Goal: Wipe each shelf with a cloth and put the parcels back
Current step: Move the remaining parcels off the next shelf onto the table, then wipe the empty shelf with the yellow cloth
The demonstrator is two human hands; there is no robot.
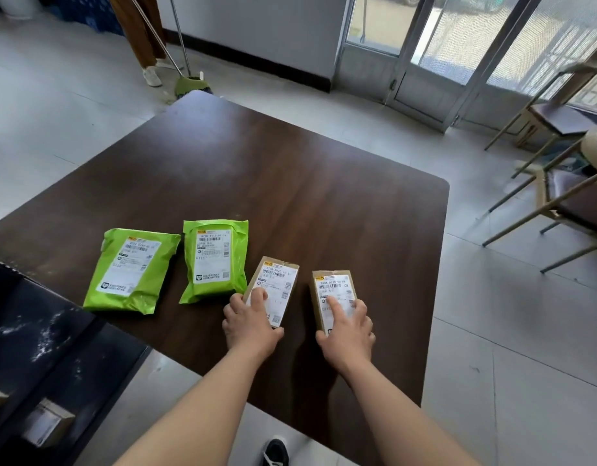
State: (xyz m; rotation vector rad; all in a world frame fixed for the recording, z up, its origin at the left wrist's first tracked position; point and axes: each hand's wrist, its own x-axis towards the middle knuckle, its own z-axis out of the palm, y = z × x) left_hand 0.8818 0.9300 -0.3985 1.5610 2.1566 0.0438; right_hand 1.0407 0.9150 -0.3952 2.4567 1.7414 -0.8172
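Observation:
Two small brown cardboard parcels lie side by side on the dark wooden table (290,183). My left hand (250,322) grips the left brown parcel (278,280) at its near end, thumb and fingers round its sides, forefinger on its label. My right hand (349,326) grips the right brown parcel (330,285) the same way. Two green plastic mailer parcels lie flat to the left, one (130,270) farther left and one (216,260) beside the left brown parcel. No cloth is in view.
A dark shelf unit (38,331) stands at the lower left with a boxed parcel (46,422) on a lower level. Chairs (559,196) stand at the right. Another person's legs (142,42) and a green broom (189,84) are beyond the table. Glass doors (441,45) are behind.

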